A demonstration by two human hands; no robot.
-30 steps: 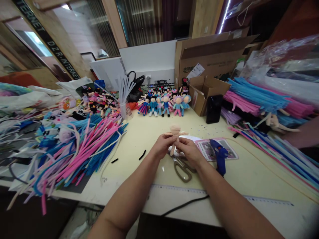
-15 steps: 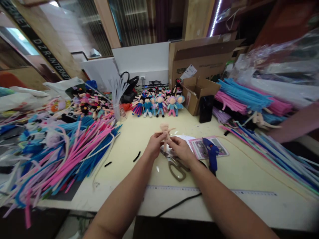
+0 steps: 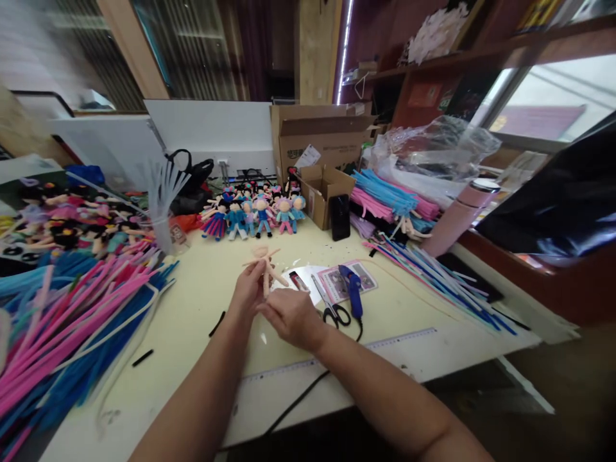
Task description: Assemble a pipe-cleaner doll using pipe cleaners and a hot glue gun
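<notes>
A beige doll figure (image 3: 267,266), apparently made of fuzzy pipe cleaners, has a round head, thin outstretched arms and two legs. My left hand (image 3: 249,289) is closed around its body, holding it upright above the table. My right hand (image 3: 294,319) is curled with its back toward me, close below the doll's legs. Its fingertips are hidden, so what it grips cannot be made out. Beyond my right hand lie black-handled scissors (image 3: 337,314) and a blue glue gun (image 3: 353,289) on a pink-edged card (image 3: 368,273).
Pipe cleaners in pink, blue and white (image 3: 96,308) heap at left; more bundles (image 3: 385,192) lie at right. Finished dolls (image 3: 262,215) stand at the back, beside a cardboard box (image 3: 322,192) and a phone (image 3: 339,217). A ruler (image 3: 399,338) and black cord (image 3: 298,401) cross the front.
The view has swung right. My right hand has moved from the doll's body down below its legs and curled. The olive-handled scissors beneath my hands are now out of sight.
</notes>
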